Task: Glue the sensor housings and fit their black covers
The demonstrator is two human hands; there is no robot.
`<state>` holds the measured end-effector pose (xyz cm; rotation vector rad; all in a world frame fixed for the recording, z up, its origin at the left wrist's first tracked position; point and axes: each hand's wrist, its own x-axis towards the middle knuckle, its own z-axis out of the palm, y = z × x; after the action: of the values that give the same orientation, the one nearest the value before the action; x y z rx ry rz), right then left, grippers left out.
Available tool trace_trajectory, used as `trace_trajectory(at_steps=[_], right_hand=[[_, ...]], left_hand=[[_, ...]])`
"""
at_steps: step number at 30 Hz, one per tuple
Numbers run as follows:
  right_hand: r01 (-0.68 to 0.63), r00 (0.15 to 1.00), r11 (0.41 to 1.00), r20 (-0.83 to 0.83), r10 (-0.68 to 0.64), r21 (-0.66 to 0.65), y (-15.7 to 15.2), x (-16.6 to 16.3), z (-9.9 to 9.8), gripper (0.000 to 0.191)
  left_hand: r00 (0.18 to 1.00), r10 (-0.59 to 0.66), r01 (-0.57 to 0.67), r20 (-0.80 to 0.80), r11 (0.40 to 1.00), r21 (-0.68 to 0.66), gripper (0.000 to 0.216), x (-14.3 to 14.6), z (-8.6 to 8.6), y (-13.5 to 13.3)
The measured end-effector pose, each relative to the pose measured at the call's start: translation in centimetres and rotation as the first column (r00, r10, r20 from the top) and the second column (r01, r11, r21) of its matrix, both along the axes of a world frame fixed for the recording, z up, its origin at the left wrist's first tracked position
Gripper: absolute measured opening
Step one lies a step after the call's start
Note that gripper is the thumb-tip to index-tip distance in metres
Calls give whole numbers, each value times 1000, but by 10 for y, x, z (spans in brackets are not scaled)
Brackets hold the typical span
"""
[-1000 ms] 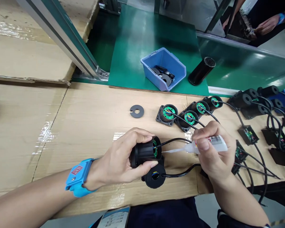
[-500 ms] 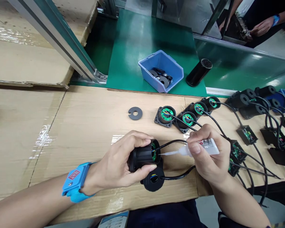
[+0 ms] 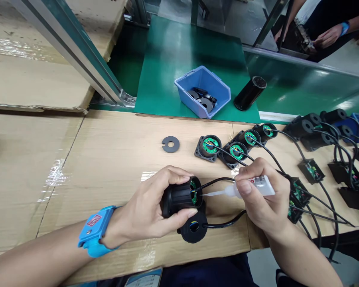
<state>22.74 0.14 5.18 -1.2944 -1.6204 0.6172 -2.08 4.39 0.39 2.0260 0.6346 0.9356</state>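
Note:
My left hand [image 3: 154,201] is wrapped round a black cylindrical housing [image 3: 179,197], tipped on its side so its open end faces right. Inside that end shows a green circuit board with a black cable coming out. My right hand [image 3: 263,199] grips a small white glue bottle [image 3: 261,185], its thin clear nozzle reaching the rim of the housing's open end. Just below the housing lies another black housing with a round cap [image 3: 194,227] and its own cable. A grey slotted ring [image 3: 170,144] lies flat on the table beyond my left hand.
Several open housings [image 3: 209,147] with green boards and cables stand at centre right. Cabled circuit boxes [image 3: 311,170] lie further right. On the green mat, a blue bin [image 3: 187,97] holds dark rings, beside a black tube [image 3: 250,93]. Another person's hand [image 3: 329,36] is at top right.
Both hands keep nearly the same pose, the nozzle still at the housing's rim. The whole view has shifted very slightly.

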Motion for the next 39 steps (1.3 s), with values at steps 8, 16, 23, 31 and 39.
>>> trace_trajectory(at_steps=[8,16,23,31,39], right_hand=[[26,999,999,31,-27,30,-1,1,-3,16],[9,996,992,92,-21,122,-2,-2,-4,16],[-37,998,981,51,28,188,-3,-1,-6,19],[65,900,998,-430,-69,-24,8,-6,-23,25],[-24,933,990,-359,-28,-139,13,-17,-13,27]], left_hand=[[1000,11,-14,-17,985,-173,43,0,2,-1],[1000,19,-25,-25,959,-281,40,1,2,1],[1000,5,-7,-6,936,-352,44,0,1,5],[994,-101,82,-36,935,-345,54,5,-3,17],[990,-132,140,52,858,-493,56,10,-10,10]])
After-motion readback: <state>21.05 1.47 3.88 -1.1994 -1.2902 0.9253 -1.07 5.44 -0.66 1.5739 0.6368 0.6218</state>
